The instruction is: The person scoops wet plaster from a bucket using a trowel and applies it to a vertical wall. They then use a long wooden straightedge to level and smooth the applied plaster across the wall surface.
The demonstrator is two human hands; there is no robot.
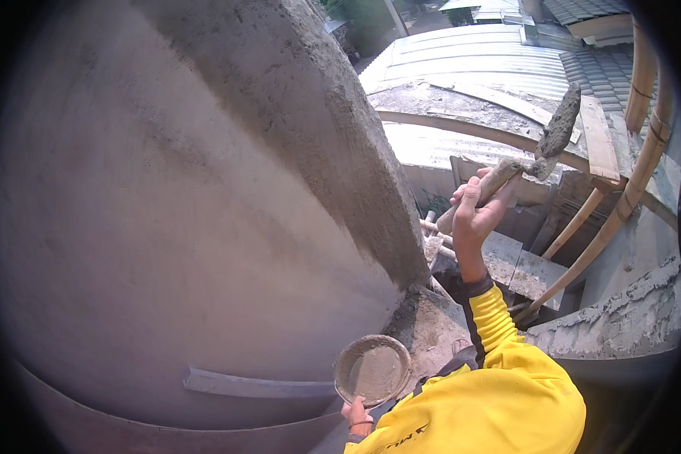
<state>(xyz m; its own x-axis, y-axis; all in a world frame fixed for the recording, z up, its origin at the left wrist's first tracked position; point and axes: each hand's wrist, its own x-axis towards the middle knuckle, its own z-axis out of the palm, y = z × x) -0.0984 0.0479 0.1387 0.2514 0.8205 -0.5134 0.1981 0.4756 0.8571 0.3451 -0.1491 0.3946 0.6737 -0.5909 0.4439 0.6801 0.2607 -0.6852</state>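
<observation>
My right hand (478,210), raised beside the wall's edge, is closed round the handle of a trowel (558,130). The trowel's blade points up and away to the right, crusted with grey mortar. Low in the view, my left hand (358,413) grips the near rim of a round bowl (341,365). Wet-looking grey mortar (377,371) lies inside the bowl. To the left rises a broad plastered wall (204,227); its rougher, darker edge strip (356,144) runs down between the wall face and my right hand. The trowel is apart from the wall.
Bamboo poles (637,185) stand and cross at the right, with a wooden plank (599,140) among them. A pale strip (257,384) lies along the wall's foot. A low mortar-topped wall (613,321) is at lower right. Corrugated roofs (469,57) lie below, beyond the edge.
</observation>
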